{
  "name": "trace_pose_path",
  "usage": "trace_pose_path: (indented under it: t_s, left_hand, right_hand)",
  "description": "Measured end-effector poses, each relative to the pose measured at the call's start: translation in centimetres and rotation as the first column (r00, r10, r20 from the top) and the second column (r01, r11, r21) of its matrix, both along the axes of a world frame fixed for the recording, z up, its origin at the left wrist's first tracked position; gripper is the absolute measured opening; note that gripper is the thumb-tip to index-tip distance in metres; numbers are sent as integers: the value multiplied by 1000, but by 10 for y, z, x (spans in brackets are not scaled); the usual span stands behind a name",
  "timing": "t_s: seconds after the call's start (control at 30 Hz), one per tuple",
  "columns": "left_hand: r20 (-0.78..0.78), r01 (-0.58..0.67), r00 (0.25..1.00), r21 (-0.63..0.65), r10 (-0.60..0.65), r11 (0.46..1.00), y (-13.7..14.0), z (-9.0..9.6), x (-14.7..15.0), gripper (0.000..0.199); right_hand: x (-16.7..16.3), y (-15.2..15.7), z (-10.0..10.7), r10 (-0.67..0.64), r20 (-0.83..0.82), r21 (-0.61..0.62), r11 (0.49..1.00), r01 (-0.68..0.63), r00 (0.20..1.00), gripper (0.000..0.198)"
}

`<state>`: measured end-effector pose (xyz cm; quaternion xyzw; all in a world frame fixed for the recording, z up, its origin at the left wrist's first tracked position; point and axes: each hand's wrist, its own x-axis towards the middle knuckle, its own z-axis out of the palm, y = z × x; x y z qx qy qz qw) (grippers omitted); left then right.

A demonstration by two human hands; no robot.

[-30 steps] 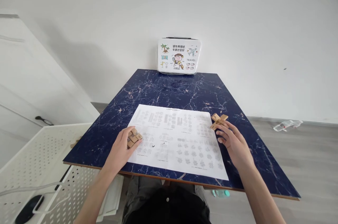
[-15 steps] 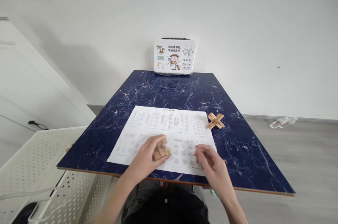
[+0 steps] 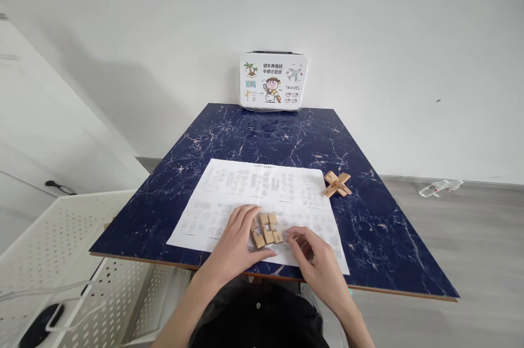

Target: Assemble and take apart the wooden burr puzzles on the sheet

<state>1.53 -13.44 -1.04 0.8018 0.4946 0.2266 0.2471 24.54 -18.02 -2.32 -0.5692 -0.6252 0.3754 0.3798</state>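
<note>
Several notched wooden puzzle pieces (image 3: 268,235) lie side by side on a printed paper sheet (image 3: 196,203). My left hand (image 3: 239,236) curves around their left side, thumb in front and fingers behind, spread apart. The leftmost piece is partly hidden by it. Just right of the pieces, my right hand (image 3: 314,254) is curled with thumb and forefinger tips close together. Whether anything is between those fingers cannot be made out. A cross of interlocked wooden pieces (image 3: 337,184) rests at the sheet's upper right edge.
A dark blue marbled table (image 3: 262,137) carries everything. At its far edge a white cartoon-printed case (image 3: 273,81) leans on the wall. A white perforated rack (image 3: 41,233) stands at the left, with a cable on it. A clear plastic bottle (image 3: 434,188) lies on the floor at right.
The wooden pieces have moved right, out of my left hand's grasp, and now lie flatter on the sheet. My left fingers have spread. My right hand has come left, closer to them.
</note>
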Motion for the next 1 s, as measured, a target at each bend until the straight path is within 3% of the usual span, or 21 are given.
trace_pose_path:
  t_s: [0.2,0.33,0.63,1.0]
  left_hand:
    - [9,-49,999,76,49,996,-6,-1,-9,67]
    - [18,-45,999,59,44,997,-9,1,-14,58]
    - [28,-51,998,44,50,998,-11,3,-22,58]
    - [-25,-12,1000,55,13,998,-4,9,-7,71]
  right_hand:
    - [-7,4,2,45,125,107,992,-58,991,32]
    - [-11,7,-2,39,230,156,985,-76,972,29]
    - [-14,4,-5,-11,196,186,982,-27,980,17]
    - [-15,5,-9,-80,185,221,975,37,979,22]
